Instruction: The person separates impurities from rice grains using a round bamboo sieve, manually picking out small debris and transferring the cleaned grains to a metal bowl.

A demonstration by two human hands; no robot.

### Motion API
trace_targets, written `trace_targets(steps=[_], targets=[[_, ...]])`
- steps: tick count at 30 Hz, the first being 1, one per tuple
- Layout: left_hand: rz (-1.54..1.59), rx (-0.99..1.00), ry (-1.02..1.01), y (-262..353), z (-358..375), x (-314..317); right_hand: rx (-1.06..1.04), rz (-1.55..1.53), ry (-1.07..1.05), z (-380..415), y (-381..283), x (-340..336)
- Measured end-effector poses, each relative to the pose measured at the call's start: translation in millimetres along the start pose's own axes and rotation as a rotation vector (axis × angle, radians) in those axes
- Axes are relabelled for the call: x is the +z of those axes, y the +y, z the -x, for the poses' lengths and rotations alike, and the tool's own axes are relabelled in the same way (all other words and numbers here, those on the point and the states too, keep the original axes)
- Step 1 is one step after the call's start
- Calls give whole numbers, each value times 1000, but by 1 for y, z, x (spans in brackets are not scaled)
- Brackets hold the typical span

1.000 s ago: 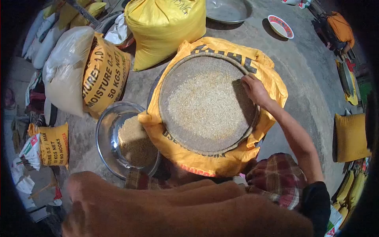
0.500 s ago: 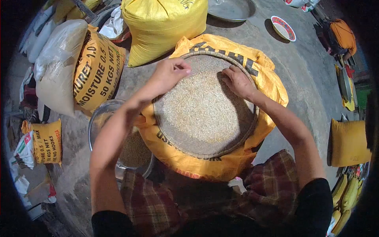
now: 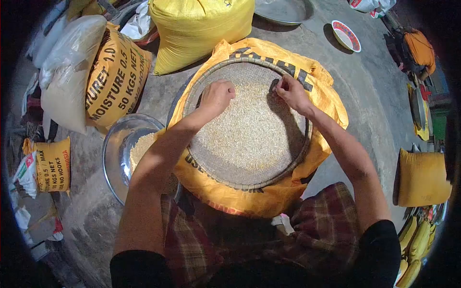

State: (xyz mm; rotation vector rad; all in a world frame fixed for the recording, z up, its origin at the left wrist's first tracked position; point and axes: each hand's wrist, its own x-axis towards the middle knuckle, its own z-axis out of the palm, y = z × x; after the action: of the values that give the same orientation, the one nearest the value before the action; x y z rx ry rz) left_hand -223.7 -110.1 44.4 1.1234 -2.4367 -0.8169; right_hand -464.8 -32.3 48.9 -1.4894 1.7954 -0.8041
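Head cam | fwd+dn, from abv | nr tray [image 3: 249, 72] | wide FOV

Your ten-o'clock sack [image 3: 117, 79] reads "MOISTURE 0.5" and "50 KGS NET"; your nine-o'clock bag [image 3: 54, 165], "NO HOOKS".

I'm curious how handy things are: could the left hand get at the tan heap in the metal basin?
Probably yes: the tan heap has no lid over it in the metal basin. The left hand, over the woven tray, would have to draw back first.
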Motion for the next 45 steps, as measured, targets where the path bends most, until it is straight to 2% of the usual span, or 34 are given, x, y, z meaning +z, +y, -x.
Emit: trace_targets(steps=[2, 3, 5, 6, 7, 11, 13, 15, 17, 19, 20, 22, 25, 26, 28, 29, 32, 35, 36, 38, 40, 41, 43, 44, 45], targets=[[-18, -14, -14, -4, -3, 2, 115, -343, -79, -3, 8, 2], [29, -32, -5, -5, -5, 1, 114, -343, -79, -2, -2, 1], [75, -51, 1, -7, -9, -1, 56, -113, -76, -1, -15, 2], [144, -120, 11, -5, -11, -6, 37, -75, -70, -3, -15, 5], [213, -190, 21, -4, -12, -9, 38, -77, -70, -7, -13, 10], [395, -209, -1, -11, -20, -10, -30, -10, -27, -21, -18, 28], [476, -334, -48, -8, -22, -10, -125, 78, 46, -25, -33, 36], [511, -342, -58, -12, -24, -4, -133, 128, 31, -32, -40, 46], [545, -350, -68, -14, -24, -1, -251, 113, 81, -40, -31, 63], [675, -355, -34, -13, -24, 1, -233, 193, 33, -35, -45, 60], [677, -356, -32, -14, -25, 2, -213, 241, 51, -37, -41, 65], [319, -239, 43, -15, -28, 4, -199, 290, 63, -41, -34, 68], [187, -241, 63, -3, -29, 5, -234, 384, -63, -39, -27, 52], [190, -246, 67, 1, -28, 4, -167, 330, -62, -33, -30, 43], [75, -133, 66, 6, -26, 4, -46, 284, -84, -31, -23, 29], [77, -136, 66, 2, -27, 8, -46, 284, -87, -29, -18, 23], [62, -119, 74, -9, -33, 20, 198, -358, -193, -24, -5, 8], [72, -104, 31, -13, -35, 16, 110, -385, -190, -16, 2, 3], [152, -171, -42, -9, -36, 10, 111, -387, -190, -12, -3, 4], [232, -242, -117, -5, -35, -3, -22, -28, -123, -5, -13, 6], [525, -463, -289, 0, -29, -23, -83, 82, -139, -6, -7, 11], [524, -466, -291, -3, -25, -28, -147, 197, -152, -6, -4, 13], [725, -497, -372, -13, -14, -36, -132, 178, -177, -5, -10, 12], [859, -464, -404, -19, -8, -36, -20, 6, -220, -5, -13, 9], [862, -464, -405, -18, -1, -38, 92, -164, -260, -4, -15, 8]])
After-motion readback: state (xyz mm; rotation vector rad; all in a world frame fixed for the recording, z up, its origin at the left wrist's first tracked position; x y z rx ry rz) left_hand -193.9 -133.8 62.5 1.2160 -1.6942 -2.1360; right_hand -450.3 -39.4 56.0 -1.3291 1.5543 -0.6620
